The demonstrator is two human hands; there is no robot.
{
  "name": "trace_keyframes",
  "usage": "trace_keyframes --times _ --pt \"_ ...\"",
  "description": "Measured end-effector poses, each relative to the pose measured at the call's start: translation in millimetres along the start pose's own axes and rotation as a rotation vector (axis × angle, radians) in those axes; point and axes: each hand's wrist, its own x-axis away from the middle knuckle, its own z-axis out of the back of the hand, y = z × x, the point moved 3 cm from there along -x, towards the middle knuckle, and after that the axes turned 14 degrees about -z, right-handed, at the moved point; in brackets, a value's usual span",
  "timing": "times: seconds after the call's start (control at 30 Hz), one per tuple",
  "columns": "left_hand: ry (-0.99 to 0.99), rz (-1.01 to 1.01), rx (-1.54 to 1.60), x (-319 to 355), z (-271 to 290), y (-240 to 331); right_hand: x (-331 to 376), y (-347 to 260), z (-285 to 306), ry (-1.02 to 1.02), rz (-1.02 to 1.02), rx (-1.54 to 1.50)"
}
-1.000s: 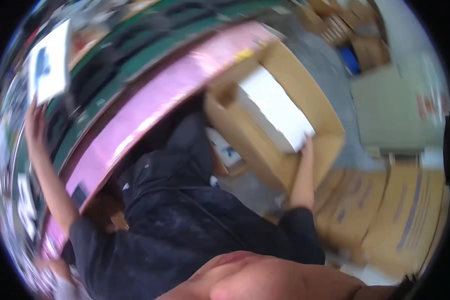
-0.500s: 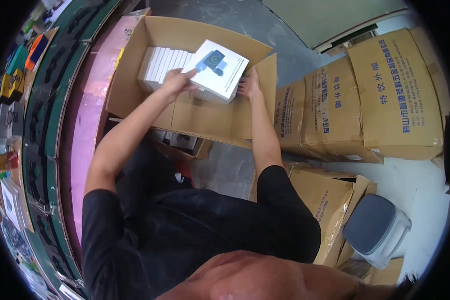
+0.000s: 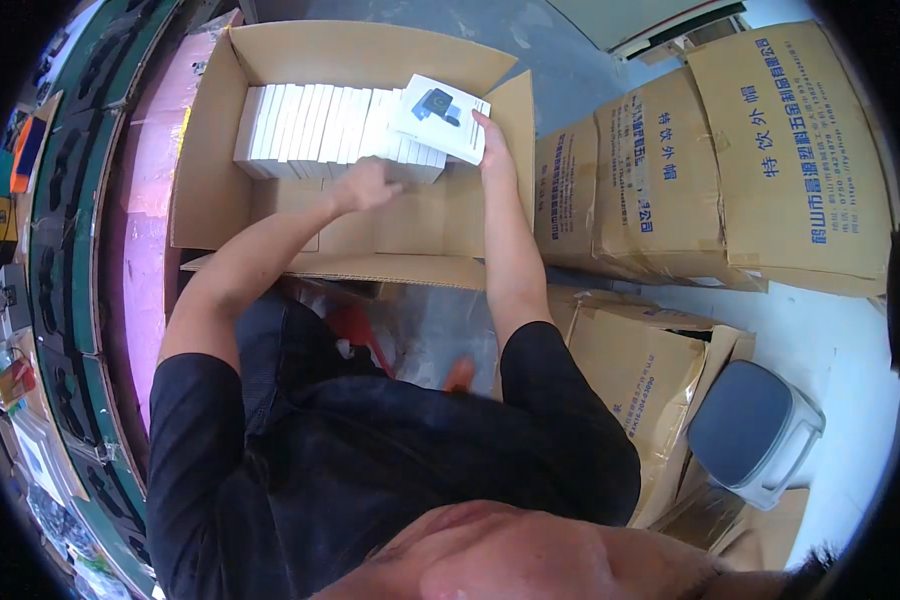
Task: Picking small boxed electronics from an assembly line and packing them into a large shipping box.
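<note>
A large open cardboard carton (image 3: pixel 400 240) stands in front of me. Inside it, along the far side, runs a row of slim white boxes (image 3: pixel 310 125) standing on edge. On the right end of that row, a white box with a picture of a dark device (image 3: pixel 440 118) lies tilted, face up. My right hand (image 3: pixel 497 142) grips its right edge, thumb on top and the other fingers hidden beneath. My left hand (image 3: pixel 366 186), slightly blurred, hovers just in front of the row with loosely bent fingers, its thumb apart and nothing visible in it.
Closed cardboard cartons (image 3: pixel 710 160) line the right side, with another carton (image 3: pixel 620 400) nearer me. A grey-topped stool (image 3: pixel 740 435) stands at the lower right. Along the left runs a pink-covered surface (image 3: pixel 150 190) beside a green rack (image 3: pixel 65 260). Something red (image 3: pixel 355 325) shows under the carton.
My left hand has let go of the pictured white box and dropped nearer me. My right hand has shifted onto the box's right edge. The carton now appears further left, showing more of the row.
</note>
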Motion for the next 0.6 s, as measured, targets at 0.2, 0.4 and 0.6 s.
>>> trace_keyframes --times 0.2,0.4,0.6 --pt "-0.19 -0.098 -0.592 -48 -36 36 4 8 -2 0.069 0.007 0.022" --pt "-0.231 0.024 -0.656 -59 -57 16 2 13 -18 0.042 -0.056 0.024" --pt "-0.294 0.083 -0.67 -66 -58 24 32 -39 -47 0.176 0.154 0.455"
